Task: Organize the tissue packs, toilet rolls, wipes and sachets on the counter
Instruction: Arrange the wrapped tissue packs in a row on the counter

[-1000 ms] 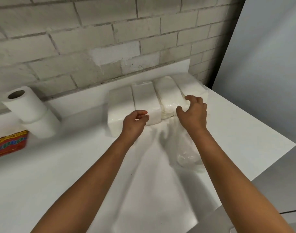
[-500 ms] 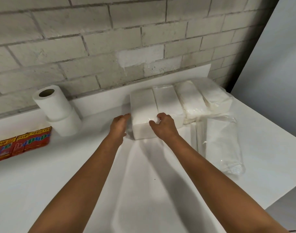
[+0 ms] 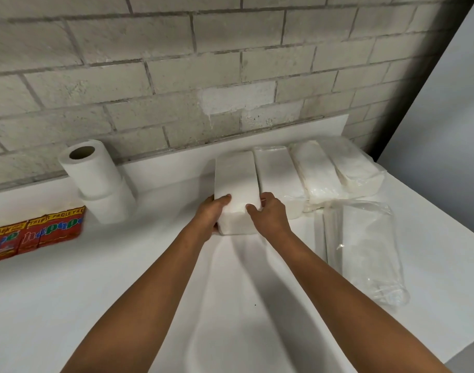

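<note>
Tissue pack (image 3: 235, 181) between both gripping hands

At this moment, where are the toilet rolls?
The toilet rolls stand stacked at the left of the head view, against the brick wall, just above the red sachets.

A single wide-angle view looks from head height forward and steeply down over a white counter (image 3: 68, 292), facing a grey brick wall (image 3: 176, 76) that fills the upper half of the frame. It sits close: both forearms run in from the bottom edge and meet just above the frame's centre. Straight lines bend toward the edges.
</note>
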Available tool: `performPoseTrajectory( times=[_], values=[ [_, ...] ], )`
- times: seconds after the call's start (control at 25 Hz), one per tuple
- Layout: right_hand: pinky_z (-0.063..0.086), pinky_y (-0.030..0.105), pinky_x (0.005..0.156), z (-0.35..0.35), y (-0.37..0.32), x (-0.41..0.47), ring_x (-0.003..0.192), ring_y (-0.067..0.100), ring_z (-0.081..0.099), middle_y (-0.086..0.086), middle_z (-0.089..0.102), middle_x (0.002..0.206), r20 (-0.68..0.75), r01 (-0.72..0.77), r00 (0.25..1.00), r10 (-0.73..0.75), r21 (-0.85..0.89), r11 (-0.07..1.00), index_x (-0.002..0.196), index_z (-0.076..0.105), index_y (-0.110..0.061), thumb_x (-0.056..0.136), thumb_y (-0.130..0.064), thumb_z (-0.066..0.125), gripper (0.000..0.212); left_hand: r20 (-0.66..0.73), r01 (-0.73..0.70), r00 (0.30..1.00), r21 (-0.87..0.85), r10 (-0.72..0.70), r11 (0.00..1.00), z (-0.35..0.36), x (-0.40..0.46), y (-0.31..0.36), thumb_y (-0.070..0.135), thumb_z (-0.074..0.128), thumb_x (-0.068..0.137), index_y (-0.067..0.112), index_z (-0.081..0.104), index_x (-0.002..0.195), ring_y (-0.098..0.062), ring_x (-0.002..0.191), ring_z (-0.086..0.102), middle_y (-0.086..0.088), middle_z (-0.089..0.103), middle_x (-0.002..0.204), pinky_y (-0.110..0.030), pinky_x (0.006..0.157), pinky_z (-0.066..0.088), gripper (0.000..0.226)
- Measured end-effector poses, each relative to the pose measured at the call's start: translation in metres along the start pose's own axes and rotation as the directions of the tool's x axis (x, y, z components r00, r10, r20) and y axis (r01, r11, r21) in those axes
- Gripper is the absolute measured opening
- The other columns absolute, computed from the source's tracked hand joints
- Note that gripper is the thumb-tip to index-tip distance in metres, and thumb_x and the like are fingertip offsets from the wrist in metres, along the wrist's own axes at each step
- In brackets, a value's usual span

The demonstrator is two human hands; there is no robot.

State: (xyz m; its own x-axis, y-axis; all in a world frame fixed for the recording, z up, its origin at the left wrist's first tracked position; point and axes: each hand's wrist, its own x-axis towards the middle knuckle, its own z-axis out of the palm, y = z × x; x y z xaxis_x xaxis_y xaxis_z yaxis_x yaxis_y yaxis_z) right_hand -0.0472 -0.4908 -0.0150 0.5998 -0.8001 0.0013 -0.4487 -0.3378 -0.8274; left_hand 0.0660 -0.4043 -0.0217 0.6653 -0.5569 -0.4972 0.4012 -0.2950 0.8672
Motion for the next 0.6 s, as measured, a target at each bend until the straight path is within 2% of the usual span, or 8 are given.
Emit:
performPoseTrajectory(
  times=[0.16,0.2,0.32,0.48,0.6],
  values=[
    [0.035,0.003,0.062,0.005,-0.001,-0.013,0.076,0.007,0.054,0.001,0.056,0.093,0.052,0.074,0.996,-0.079,0.092,0.993,0.106,0.057,-0.009,0.079,-0.022,0.07,0.033,-0.019,-0.041,0.999,-0.068,0.04,0.997,-0.023,-0.01,-0.014,0.033,0.06,0.088,0.018,0.054,0.125,-0.028,0.099,0.064,-0.007,0.066,0.116,-0.039,0.074,0.054,0.041],
    [0.035,0.002,0.061,0.006,-0.002,-0.016,0.075,0.006,0.053,-0.001,0.056,0.092,0.069,0.087,0.993,-0.097,0.127,0.988,0.101,0.057,-0.012,0.078,-0.022,0.072,0.03,-0.029,-0.055,0.998,-0.078,0.053,0.995,-0.03,-0.013,-0.018,0.033,0.061,0.088,0.019,0.054,0.125,-0.027,0.1,0.064,-0.006,0.066,0.116,-0.039,0.075,0.054,0.041],
    [0.034,0.012,0.076,0.013,-0.008,-0.023,0.094,0.012,0.05,-0.001,0.051,0.106,0.167,0.071,0.98,-0.106,0.201,0.977,0.105,0.052,-0.016,0.077,-0.022,0.072,0.035,-0.124,-0.11,0.988,-0.117,0.095,0.987,-0.045,-0.026,-0.024,0.03,0.061,0.087,0.02,0.054,0.125,-0.024,0.096,0.065,-0.004,0.067,0.112,-0.037,0.075,0.054,0.04],
    [0.04,0.023,0.087,0.028,-0.019,-0.03,0.106,0.012,0.051,-0.003,0.053,0.111,0.317,0.02,0.941,-0.116,0.29,0.957,0.108,0.045,-0.017,0.08,-0.021,0.069,0.036,-0.249,-0.128,0.964,-0.152,0.088,0.98,-0.061,-0.046,-0.027,0.031,0.061,0.087,0.022,0.055,0.122,-0.017,0.086,0.064,0.001,0.067,0.102,-0.028,0.062,0.049,0.036],
    [0.044,0.026,0.09,0.038,-0.023,-0.035,0.108,0.012,0.052,-0.002,0.054,0.121,0.415,-0.024,0.901,-0.124,0.333,0.943,0.125,0.044,-0.019,0.083,-0.019,0.067,0.048,-0.326,-0.106,0.944,-0.149,0.053,0.983,-0.069,-0.056,-0.032,0.032,0.059,0.087,0.022,0.053,0.125,-0.02,0.089,0.062,-0.003,0.064,0.114,-0.028,0.063,0.047,0.04]
  ],
)
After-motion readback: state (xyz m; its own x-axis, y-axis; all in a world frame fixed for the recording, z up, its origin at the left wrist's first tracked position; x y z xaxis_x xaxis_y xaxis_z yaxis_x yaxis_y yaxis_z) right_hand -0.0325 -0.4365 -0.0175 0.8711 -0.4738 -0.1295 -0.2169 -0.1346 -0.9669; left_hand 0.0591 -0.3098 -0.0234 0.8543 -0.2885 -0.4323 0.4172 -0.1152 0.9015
